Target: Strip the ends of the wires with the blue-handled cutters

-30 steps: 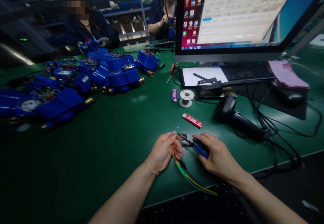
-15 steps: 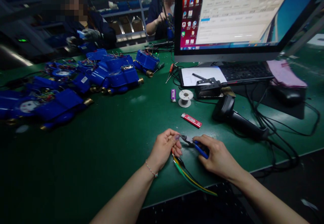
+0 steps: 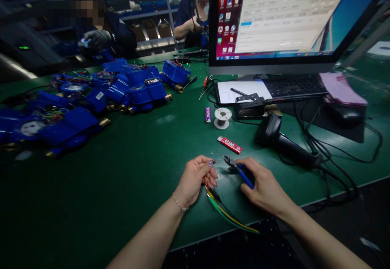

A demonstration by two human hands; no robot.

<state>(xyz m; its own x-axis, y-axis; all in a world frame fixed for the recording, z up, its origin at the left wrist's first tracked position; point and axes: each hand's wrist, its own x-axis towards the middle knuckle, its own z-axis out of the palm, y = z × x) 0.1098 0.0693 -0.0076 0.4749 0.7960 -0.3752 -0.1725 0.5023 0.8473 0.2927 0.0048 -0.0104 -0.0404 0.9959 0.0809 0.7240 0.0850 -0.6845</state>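
Observation:
My left hand (image 3: 196,176) is closed in a pinch on a bundle of thin wires (image 3: 222,209). Green, yellow and black lengths trail from under its fingers toward the table's front edge, and a short dark end pokes out past the thumb. In my right hand (image 3: 264,181) is a pair of blue-handled cutting pliers (image 3: 242,174). Their dark jaws point up and left, a small gap away from the wire end. Beyond the hands lie a red lighter (image 3: 229,144), a purple lighter (image 3: 207,114) and a white wire spool (image 3: 222,118).
Several blue meter housings (image 3: 140,88) with brass fittings crowd the table's left side. On the right are a black barcode scanner (image 3: 283,143), cables, a keyboard (image 3: 294,88) and a mouse (image 3: 349,112) below a monitor (image 3: 274,68). Two people work across the table.
The pliers' jaws have come away from the wire end at my left fingertips, leaving a gap. My left hand still pinches the wires and has hardly moved.

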